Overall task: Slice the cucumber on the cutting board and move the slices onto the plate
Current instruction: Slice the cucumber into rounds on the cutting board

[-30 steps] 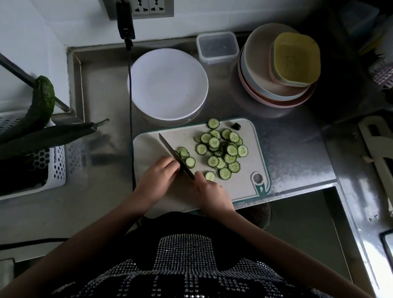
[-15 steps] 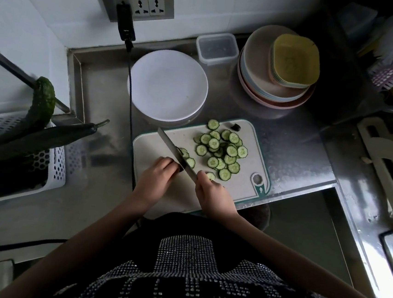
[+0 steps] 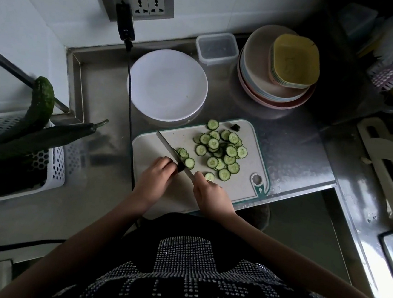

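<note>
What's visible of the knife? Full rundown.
The knife has a slim, straight, dark metallic blade running diagonally from its tip near the far-left part of the cutting board down toward the right hand, which grips the hidden handle. The blade's middle sits against the dark cucumber stub held by the left hand, with fresh slices just beyond it.

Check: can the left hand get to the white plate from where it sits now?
Probably yes, once freed. The left hand is pinching the cucumber stub beside the knife; the white plate lies just beyond the cutting board, with only bare board between.
</note>
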A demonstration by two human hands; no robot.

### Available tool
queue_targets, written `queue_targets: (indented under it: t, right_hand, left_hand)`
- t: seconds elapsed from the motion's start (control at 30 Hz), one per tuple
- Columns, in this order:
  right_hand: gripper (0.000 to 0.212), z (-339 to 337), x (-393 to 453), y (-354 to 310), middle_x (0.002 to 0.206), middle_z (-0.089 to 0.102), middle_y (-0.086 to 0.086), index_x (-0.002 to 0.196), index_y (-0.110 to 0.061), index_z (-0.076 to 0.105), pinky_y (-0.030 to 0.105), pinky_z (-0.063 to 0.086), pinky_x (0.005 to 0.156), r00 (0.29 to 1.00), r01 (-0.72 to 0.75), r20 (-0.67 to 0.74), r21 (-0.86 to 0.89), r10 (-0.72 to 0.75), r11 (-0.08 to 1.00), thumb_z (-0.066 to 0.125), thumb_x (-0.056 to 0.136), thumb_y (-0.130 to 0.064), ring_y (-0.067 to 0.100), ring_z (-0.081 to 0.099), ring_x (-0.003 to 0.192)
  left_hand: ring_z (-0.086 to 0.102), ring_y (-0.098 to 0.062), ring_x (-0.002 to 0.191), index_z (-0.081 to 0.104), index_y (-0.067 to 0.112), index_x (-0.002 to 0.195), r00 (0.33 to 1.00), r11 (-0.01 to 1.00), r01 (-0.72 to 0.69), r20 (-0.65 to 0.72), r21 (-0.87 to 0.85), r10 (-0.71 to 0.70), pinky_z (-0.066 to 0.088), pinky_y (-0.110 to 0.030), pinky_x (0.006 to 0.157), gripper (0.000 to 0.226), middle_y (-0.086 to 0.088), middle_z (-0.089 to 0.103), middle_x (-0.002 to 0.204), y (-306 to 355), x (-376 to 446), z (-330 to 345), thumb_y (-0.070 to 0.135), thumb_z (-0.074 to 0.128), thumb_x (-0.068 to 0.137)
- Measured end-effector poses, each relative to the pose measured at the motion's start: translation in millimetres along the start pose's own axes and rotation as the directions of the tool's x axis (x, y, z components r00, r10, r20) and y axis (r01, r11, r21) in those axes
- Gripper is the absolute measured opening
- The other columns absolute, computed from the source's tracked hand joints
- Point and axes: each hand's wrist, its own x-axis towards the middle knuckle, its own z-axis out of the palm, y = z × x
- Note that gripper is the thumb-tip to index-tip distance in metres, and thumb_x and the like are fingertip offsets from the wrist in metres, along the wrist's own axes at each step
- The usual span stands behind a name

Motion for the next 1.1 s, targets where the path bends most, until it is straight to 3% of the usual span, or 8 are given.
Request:
queue_targets:
  t: [0.13, 0.27, 0.5, 0.63, 1.1]
  right_hand:
    - [0.011, 0.6, 4.9, 0.8, 0.091, 0.062, 0.021, 0.104, -0.014, 0.035, 0.035, 0.035, 0.061, 0.992, -0.039, 0.114, -0.075, 0.047, 0.996, 0.038, 0.094, -0.013, 0.041, 0.06, 0.08]
    - [0.017, -0.4, 6.2, 1.0, 0.097, 0.062, 0.021, 0.105, -0.016, 0.033, 0.036, 0.036, 0.064, 0.985, -0.052, 0.161, -0.103, 0.068, 0.993, 0.039, 0.091, -0.008, 0.04, 0.06, 0.085]
    - [0.004, -1.8, 0.6, 1.4, 0.086, 0.061, 0.021, 0.098, -0.016, 0.035, 0.036, 0.035, 0.058, 0.997, -0.056, 0.061, 0.002, 0.056, 0.998, 0.037, 0.095, -0.019, 0.043, 0.058, 0.076]
    - [0.014, -7.4, -4.1, -5.5, 0.077, 0.06, 0.024, 0.099, -0.008, 0.041, 0.038, 0.035, 0.052, 0.998, -0.005, -0.061, 0.06, 0.008, 0.998, 0.037, 0.097, -0.022, 0.047, 0.056, 0.068]
    - [0.019, -2.1, -2.1, -6.6, 0.085, 0.062, 0.024, 0.106, -0.008, 0.042, 0.035, 0.034, 0.056, 1.0, -0.022, 0.005, -0.004, 0.022, 1.0, 0.035, 0.098, -0.023, 0.046, 0.058, 0.074]
  left_hand:
    - [0.046, -0.02, 0.086, 0.061, 0.007, 0.087, 0.999, 1.0, -0.019, -0.027, -0.008, 0.019, 0.053, -0.032, 0.059, 0.025, 0.002, 0.042, 0.095, 1.8, 0.9, 0.2, 0.022, 0.043, 0.078]
    - [0.046, -0.019, 0.085, 0.062, 0.007, 0.086, 0.999, 1.0, -0.02, -0.033, -0.005, 0.02, 0.053, -0.032, 0.057, 0.025, 0.002, 0.042, 0.096, 1.1, 1.2, 1.3, 0.02, 0.043, 0.077]
    - [0.046, -0.018, 0.085, 0.064, 0.006, 0.086, 1.0, 1.0, 0.01, -0.012, 0.0, -0.01, 0.053, -0.032, 0.056, 0.023, -0.007, 0.056, 0.091, 2.9, -0.2, 0.4, 0.019, 0.047, 0.079]
    - [0.047, -0.017, 0.085, 0.065, 0.005, 0.082, 1.0, 0.999, 0.013, -0.005, -0.031, -0.013, 0.051, -0.032, 0.057, 0.027, -0.009, 0.059, 0.087, 3.8, -1.1, -2.1, 0.023, 0.045, 0.083]
    - [0.045, -0.019, 0.087, 0.065, 0.002, 0.086, 1.0, 1.0, 0.011, -0.009, 0.007, -0.011, 0.053, -0.033, 0.058, 0.034, -0.013, 0.06, 0.087, 4.8, -0.5, -2.6, 0.028, 0.043, 0.083]
